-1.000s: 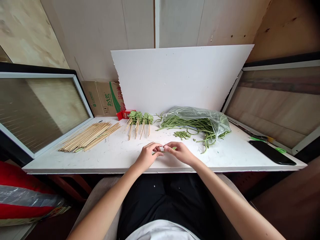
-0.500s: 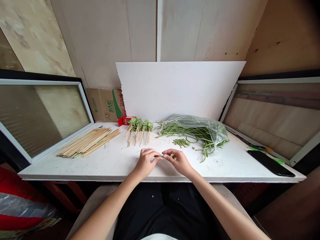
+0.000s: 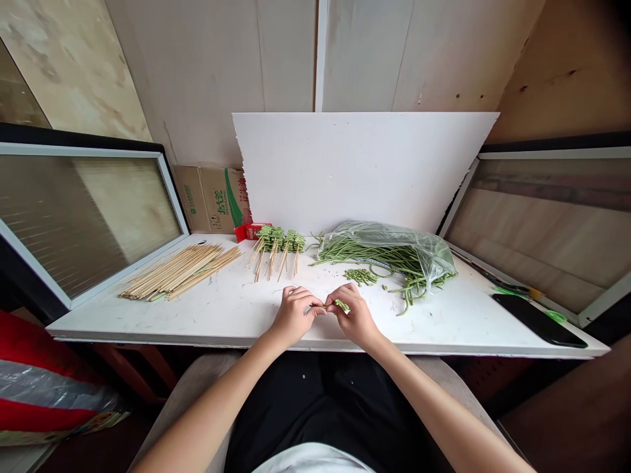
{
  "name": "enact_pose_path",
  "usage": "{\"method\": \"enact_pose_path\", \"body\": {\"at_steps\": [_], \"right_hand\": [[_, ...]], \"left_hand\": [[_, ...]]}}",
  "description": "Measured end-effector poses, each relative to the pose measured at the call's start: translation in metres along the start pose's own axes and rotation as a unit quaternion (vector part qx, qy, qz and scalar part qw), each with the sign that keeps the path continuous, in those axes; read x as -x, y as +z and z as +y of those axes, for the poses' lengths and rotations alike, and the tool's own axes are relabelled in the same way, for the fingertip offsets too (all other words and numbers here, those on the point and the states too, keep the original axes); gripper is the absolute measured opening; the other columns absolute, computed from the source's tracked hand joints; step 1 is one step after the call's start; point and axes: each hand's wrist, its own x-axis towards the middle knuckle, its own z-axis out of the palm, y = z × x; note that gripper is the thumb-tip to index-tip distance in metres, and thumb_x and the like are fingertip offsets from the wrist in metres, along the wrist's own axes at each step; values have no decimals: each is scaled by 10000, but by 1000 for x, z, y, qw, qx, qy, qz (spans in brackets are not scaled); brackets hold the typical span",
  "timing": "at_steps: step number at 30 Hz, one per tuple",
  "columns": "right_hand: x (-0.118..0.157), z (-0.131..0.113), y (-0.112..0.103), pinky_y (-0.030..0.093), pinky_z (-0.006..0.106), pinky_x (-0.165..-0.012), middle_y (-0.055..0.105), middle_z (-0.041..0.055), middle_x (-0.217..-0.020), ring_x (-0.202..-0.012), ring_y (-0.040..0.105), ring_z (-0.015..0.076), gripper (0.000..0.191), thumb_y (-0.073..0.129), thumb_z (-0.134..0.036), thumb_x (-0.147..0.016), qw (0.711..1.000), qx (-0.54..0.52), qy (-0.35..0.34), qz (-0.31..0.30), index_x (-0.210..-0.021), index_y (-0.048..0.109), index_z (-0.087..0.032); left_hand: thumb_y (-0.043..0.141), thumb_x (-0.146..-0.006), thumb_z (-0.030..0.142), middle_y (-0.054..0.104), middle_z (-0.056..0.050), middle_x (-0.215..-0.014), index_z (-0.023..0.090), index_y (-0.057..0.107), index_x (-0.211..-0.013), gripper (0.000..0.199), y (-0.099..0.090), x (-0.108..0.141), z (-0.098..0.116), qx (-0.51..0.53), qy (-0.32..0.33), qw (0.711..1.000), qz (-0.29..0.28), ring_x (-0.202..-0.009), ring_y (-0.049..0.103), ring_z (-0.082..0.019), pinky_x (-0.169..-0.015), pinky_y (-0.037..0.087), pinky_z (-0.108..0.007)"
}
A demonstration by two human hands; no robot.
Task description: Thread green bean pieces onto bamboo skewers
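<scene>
Close together over the table's front part, both my hands work on one green long bean (image 3: 341, 306). My left hand (image 3: 296, 314) pinches its thin end between thumb and fingers. My right hand (image 3: 351, 314) grips the bean near its bunched or folded part, which shows between thumb and fingers; the fingers cover the rest. Beyond my right hand lies a small pile of short bean pieces (image 3: 361, 276). Behind that, loose long beans (image 3: 365, 252) spill from a clear plastic bag (image 3: 394, 232). Skewered bundles of beans (image 3: 280, 239) lie at the back, left of the bag.
Bare bamboo skewers (image 3: 177, 269) lie in a heap on the left of the white table (image 3: 221, 322). A black phone (image 3: 537, 319) rests at the right edge. A white board (image 3: 365, 171) and a cardboard box (image 3: 211, 200) stand at the back. Framed panels flank both sides.
The view has tilted and shifted slightly. My right hand has turned a little, and more of the bunched green bean shows in its fingers. Both hands keep their pinch.
</scene>
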Motion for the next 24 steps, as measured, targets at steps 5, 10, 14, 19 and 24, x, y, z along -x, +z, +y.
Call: {"method": "enact_pose_path", "body": {"at_steps": [5,10,14,19,24], "right_hand": [[2,-3,2,454,375,-827,676,42,-796,-915,534,249,242,561,-45,-897,1000,-19,-18,-2,-857,699,-240],[0,5,-5,468,380,-845,707,54,-837,-915,585,247,136,668,-315,-952,995,-73,58,19,-853,718,-237],[-7,26,-18,478,348,-741,735,78,-925,-868,634,240,302,647,-504,-945,983,-98,146,58,-876,718,-219],[-6,65,-39,452,412,-812,760,93,-907,-873,622,284,331,676,-539,-887,975,102,189,49,-833,776,-228],[6,90,-47,431,440,-834,753,112,-798,-881,621,330,327,629,-473,-914,935,270,229,16,-759,782,-230]], "left_hand": [[687,-913,165,762,-11,-759,223,743,-714,215,1,1,8,13,-31,999,2,-877,672,-203,-989,367,-431],[669,-930,318,782,-68,-763,192,753,-782,211,-2,-3,4,203,-158,965,-44,-812,713,-226,-839,494,-364],[665,-929,553,807,-125,-839,156,692,-948,398,-5,-5,-5,332,-288,896,-61,-823,747,-245,-820,503,-360],[733,-850,633,803,-135,-865,168,604,-964,496,-1,-4,-10,420,-321,848,-43,-926,764,-252,-978,476,-403],[762,-824,602,768,-117,-922,145,676,-919,474,4,-3,-16,404,-314,859,-14,-812,692,-176,-790,500,-308]]}}
